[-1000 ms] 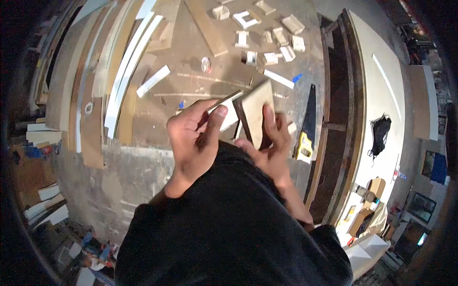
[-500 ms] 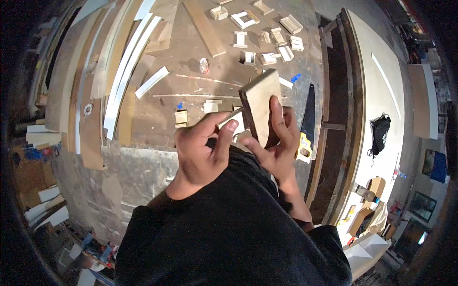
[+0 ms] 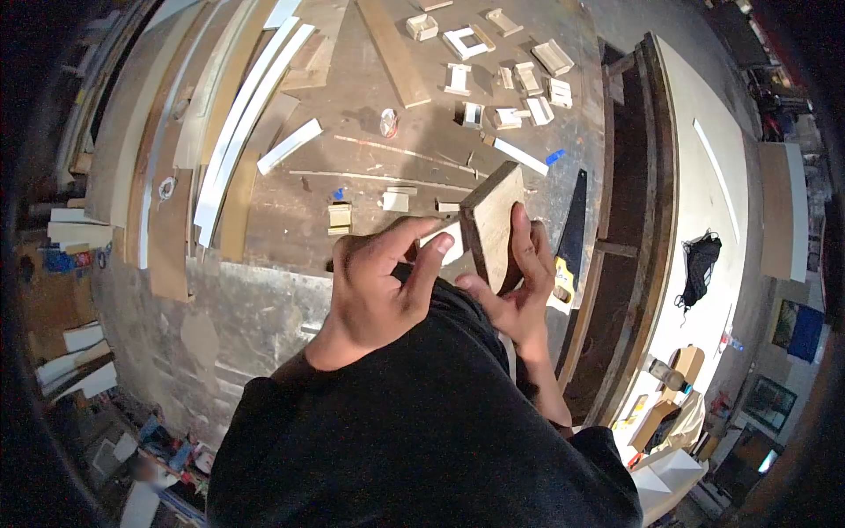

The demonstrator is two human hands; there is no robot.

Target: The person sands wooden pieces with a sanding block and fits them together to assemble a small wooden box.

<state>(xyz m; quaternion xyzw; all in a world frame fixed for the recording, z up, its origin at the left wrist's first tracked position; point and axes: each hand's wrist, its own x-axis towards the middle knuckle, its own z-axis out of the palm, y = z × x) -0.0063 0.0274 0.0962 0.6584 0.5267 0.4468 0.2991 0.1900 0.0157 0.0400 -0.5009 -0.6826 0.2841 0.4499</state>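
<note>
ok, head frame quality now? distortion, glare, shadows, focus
Head view, edges: strong fisheye, black corners, long white strips bowed; head view, right: long pale flat board brightly lit, lower end nearly washed out; head view, upper middle: soft shadow across the brown tabletop; head view, centre: left bare hand, right bare hand and pale, dark-edged wooden block fairly sharp.

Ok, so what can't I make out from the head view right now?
All in the head view:
- White piece: its near part, covered by the left hand.
- Wooden block: its lower right edge, behind the right hand.
- Long brown plank: far end, cut off by the top edge.
- Small round object: markings too small to read.
</note>
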